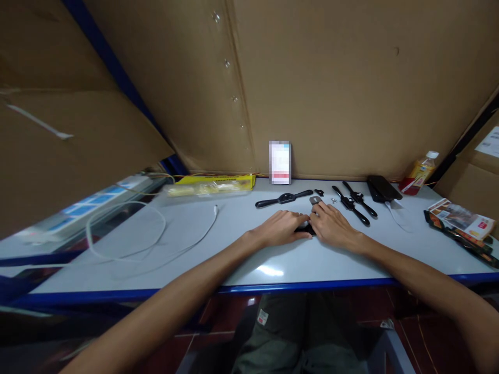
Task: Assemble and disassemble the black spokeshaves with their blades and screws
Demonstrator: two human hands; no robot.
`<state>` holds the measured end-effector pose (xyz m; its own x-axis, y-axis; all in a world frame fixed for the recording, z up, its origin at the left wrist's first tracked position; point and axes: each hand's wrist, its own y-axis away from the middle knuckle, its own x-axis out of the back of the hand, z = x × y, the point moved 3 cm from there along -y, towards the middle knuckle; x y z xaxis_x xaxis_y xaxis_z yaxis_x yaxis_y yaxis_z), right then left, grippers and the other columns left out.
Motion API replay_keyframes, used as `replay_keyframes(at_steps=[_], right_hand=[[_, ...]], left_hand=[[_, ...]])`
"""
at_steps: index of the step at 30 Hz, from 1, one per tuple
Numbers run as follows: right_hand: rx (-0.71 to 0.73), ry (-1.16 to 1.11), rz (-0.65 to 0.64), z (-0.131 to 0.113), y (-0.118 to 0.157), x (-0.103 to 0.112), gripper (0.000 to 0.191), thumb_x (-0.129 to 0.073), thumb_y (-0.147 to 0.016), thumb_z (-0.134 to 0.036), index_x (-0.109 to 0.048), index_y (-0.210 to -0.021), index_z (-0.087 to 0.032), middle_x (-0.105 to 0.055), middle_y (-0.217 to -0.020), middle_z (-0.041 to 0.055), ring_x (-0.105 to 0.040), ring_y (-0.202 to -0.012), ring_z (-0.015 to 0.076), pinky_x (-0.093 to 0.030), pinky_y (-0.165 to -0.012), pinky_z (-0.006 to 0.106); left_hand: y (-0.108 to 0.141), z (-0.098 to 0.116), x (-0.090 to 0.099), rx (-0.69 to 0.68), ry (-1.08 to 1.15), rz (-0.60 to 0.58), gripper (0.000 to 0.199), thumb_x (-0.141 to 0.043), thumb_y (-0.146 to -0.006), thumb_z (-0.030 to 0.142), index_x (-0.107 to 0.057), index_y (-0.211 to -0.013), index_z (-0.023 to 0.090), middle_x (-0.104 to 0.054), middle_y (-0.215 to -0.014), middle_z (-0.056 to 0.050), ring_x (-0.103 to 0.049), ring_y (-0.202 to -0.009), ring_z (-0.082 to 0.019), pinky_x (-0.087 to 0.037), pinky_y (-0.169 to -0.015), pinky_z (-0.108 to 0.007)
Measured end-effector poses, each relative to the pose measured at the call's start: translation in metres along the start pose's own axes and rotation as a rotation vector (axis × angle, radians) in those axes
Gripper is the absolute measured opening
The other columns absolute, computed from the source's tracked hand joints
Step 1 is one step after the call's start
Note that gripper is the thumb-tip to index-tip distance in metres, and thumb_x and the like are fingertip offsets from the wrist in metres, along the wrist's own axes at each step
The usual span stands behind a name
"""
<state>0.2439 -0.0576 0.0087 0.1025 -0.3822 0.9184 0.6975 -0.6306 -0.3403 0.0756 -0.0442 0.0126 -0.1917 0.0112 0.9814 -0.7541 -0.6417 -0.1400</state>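
Note:
My left hand [286, 228] and my right hand [331, 224] meet over the white table, fingers closed around a small black object [305, 229] that they mostly cover. A small grey metal plate [315, 199] shows just beyond my right fingertips. Behind my hands lies a black two-handled tool [286, 198], with a small black part [319, 192] off its right end. Two similar black tools [351, 205] [360, 199] lie to the right of my right hand, near tiny metal pieces [334, 200].
A phone [279, 162] leans on the cardboard wall. Yellow packaging [214, 185], a white cable [163, 254] and a power strip [93, 208] are at left. At right are a black case [382, 188], a bottle [419, 174] and printed packaging [462, 218].

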Motion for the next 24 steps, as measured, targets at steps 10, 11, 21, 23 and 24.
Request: replay_keyframes(at_steps=[10, 11, 21, 23, 24], right_hand=[[-0.053, 0.013, -0.089, -0.005, 0.0, 0.005, 0.019, -0.054, -0.099, -0.014, -0.073, -0.098, -0.013, -0.067, -0.108, 0.0166, -0.057, -0.105, 0.0296, -0.044, -0.087, 0.042], [-0.062, 0.014, -0.102, -0.006, -0.001, 0.005, 0.018, -0.055, -0.098, -0.014, -0.073, -0.098, -0.013, -0.067, -0.108, 0.0164, -0.057, -0.105, 0.0298, -0.044, -0.087, 0.042], [-0.143, 0.001, -0.159, -0.01, -0.002, 0.007, 0.018, -0.056, -0.098, -0.014, -0.074, -0.1, -0.011, -0.069, -0.109, 0.018, -0.059, -0.109, 0.0317, -0.045, -0.09, 0.044], [-0.15, -0.027, -0.153, -0.007, -0.003, 0.007, 0.022, -0.053, -0.1, -0.015, -0.074, -0.096, -0.012, -0.07, -0.106, 0.0168, -0.059, -0.108, 0.0302, -0.045, -0.09, 0.042], [-0.154, -0.053, -0.145, -0.004, -0.003, 0.007, 0.024, -0.052, -0.102, -0.017, -0.074, -0.093, -0.013, -0.071, -0.104, 0.0158, -0.06, -0.106, 0.029, -0.045, -0.089, 0.041]], left_hand=[[-0.001, 0.002, 0.001, 0.036, -0.014, -0.027, 0.038, -0.063, -0.099, 0.054, -0.067, -0.109, 0.017, -0.075, -0.089, -0.009, -0.072, -0.081, -0.027, -0.045, -0.067, -0.032], [-0.001, 0.001, 0.0, 0.04, -0.011, -0.027, 0.039, -0.063, -0.099, 0.054, -0.068, -0.11, 0.017, -0.075, -0.089, -0.009, -0.072, -0.082, -0.028, -0.045, -0.067, -0.032], [-0.002, -0.002, -0.003, 0.032, 0.027, -0.013, 0.041, -0.063, -0.098, 0.056, -0.069, -0.114, 0.018, -0.075, -0.093, -0.01, -0.071, -0.082, -0.025, -0.046, -0.071, -0.032], [-0.002, -0.002, -0.004, 0.03, 0.022, -0.011, 0.041, -0.062, -0.098, 0.056, -0.069, -0.114, 0.018, -0.075, -0.093, -0.01, -0.071, -0.082, -0.025, -0.046, -0.071, -0.032], [-0.002, -0.003, -0.004, 0.03, 0.017, -0.01, 0.042, -0.062, -0.099, 0.056, -0.069, -0.116, 0.018, -0.075, -0.093, -0.01, -0.071, -0.082, -0.025, -0.046, -0.071, -0.032]])
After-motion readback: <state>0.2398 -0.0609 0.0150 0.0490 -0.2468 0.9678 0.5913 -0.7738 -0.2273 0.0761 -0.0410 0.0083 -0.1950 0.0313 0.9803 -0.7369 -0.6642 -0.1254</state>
